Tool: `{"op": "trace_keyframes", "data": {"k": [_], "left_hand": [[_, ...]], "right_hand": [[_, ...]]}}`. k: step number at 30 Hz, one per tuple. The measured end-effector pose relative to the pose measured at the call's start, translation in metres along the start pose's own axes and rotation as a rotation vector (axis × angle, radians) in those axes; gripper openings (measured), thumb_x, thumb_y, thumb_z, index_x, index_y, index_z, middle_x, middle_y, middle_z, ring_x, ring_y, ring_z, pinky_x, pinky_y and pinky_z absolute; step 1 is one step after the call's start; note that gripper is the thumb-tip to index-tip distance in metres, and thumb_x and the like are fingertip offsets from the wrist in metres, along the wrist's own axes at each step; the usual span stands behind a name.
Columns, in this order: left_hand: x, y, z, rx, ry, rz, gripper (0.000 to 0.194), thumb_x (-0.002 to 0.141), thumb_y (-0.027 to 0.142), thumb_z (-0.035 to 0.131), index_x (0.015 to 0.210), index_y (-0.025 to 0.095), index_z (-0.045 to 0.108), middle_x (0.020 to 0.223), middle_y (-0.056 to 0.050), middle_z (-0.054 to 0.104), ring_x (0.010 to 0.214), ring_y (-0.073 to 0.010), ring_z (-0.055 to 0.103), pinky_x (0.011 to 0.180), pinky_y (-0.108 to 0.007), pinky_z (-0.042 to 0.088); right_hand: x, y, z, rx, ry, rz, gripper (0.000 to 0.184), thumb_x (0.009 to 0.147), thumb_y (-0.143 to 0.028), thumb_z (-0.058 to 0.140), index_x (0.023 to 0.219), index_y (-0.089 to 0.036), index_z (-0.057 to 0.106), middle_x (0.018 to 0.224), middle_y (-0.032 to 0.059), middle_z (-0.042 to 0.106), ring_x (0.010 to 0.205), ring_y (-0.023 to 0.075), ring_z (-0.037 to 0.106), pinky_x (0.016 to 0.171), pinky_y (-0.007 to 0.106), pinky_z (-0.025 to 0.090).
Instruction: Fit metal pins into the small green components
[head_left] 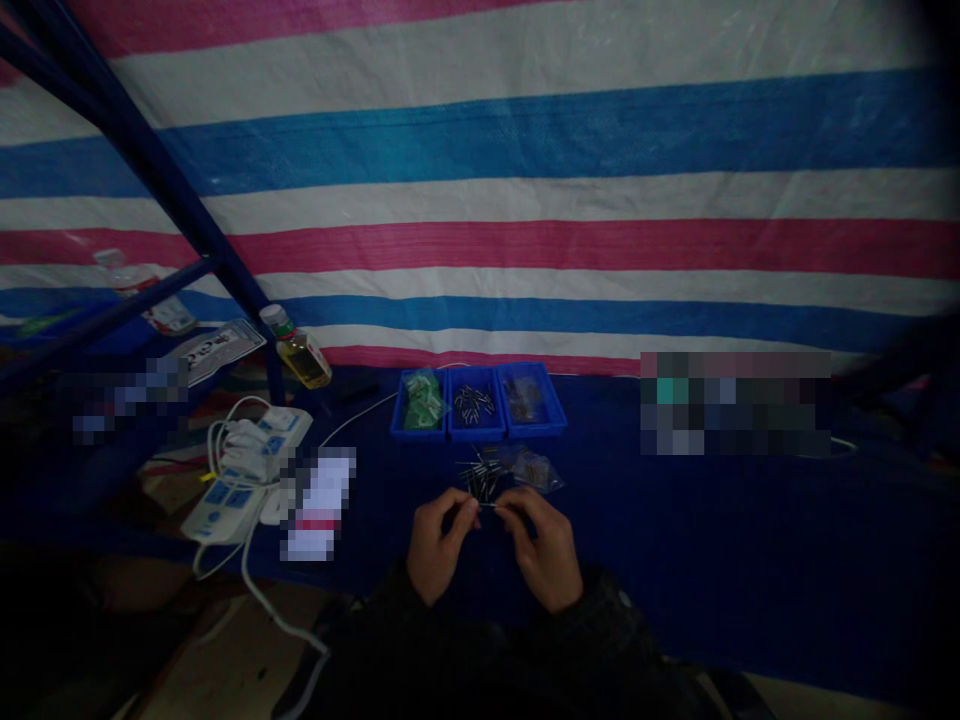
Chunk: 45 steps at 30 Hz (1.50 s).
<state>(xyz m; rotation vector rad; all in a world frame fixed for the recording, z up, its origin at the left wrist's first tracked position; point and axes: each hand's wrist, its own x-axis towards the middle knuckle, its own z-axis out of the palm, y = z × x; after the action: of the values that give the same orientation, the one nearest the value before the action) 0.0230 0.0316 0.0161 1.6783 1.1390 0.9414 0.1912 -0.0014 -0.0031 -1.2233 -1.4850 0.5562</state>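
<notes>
A: Here's the pin [487, 505], strung between the hands, on the near side of the dark pile [482, 481], by the blue table [675, 540]! Which way does it run?

B: Side to side, long axis nearly level! Which end is the tip, I can't tell: too small.

A: The grip?

B: Left hand [439, 545] pinching one end, right hand [546, 552] the other! Thin, pale, looks straight!

large lettering on a placard [225, 350] (too blurred to read), bottle label [318, 356] illegible
</notes>
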Motion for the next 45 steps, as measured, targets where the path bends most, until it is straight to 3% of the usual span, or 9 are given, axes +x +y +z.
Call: {"op": "trace_keyframes", "data": {"k": [8, 17, 30, 45], "left_hand": [[-0.0012, 0.0068, 0.0, 0.036, -0.106, 0.031, 0.029, 0.099, 0.031, 0.056, 0.078, 0.017, 0.069, 0.075, -0.001, 0.07, 0.074, -0.0164, 0.066, 0.075, -0.025, 0.045], [-0.0008, 0.0088, -0.0003, 0.035, -0.081, 0.04, 0.029, 0.098, 0.03, 0.057, 0.075, 0.017, 0.069, 0.073, -0.002, 0.07, 0.073, -0.0166, 0.067, 0.075, -0.025, 0.046], [-0.0005, 0.0059, -0.0002, 0.045, 0.009, 0.01, 0.028, 0.097, 0.032, 0.059, 0.075, 0.018, 0.069, 0.071, -0.001, 0.069, 0.07, -0.0163, 0.065, 0.072, -0.025, 0.045], [-0.0009, 0.0045, -0.0002, 0.012, 0.032, -0.004, 0.028, 0.098, 0.034, 0.058, 0.079, 0.017, 0.069, 0.073, -0.002, 0.069, 0.073, -0.0175, 0.065, 0.073, -0.026, 0.047]], "right_hand": [[0.0008, -0.002, -0.0005, 0.024, -0.117, 0.032, 0.018, 0.1, -0.021, 0.052, 0.087, -0.023, 0.064, 0.083, 0.0019, 0.068, 0.076, 0.0172, 0.065, 0.072, 0.028, 0.05], [0.0, -0.0037, -0.0016, -0.067, -0.153, 0.093, 0.027, 0.102, -0.025, 0.049, 0.077, -0.021, 0.06, 0.072, -0.0006, 0.063, 0.066, 0.0148, 0.061, 0.067, 0.027, 0.043], [0.0013, -0.0013, 0.0005, -0.023, -0.037, 0.05, 0.013, 0.1, -0.02, 0.052, 0.091, -0.023, 0.061, 0.085, 0.0021, 0.066, 0.076, 0.0175, 0.063, 0.072, 0.028, 0.049], [0.0026, -0.0045, -0.0007, -0.009, 0.005, 0.048, 0.018, 0.099, -0.018, 0.051, 0.09, -0.023, 0.066, 0.09, 0.0053, 0.069, 0.085, 0.0203, 0.067, 0.079, 0.031, 0.053]]}}
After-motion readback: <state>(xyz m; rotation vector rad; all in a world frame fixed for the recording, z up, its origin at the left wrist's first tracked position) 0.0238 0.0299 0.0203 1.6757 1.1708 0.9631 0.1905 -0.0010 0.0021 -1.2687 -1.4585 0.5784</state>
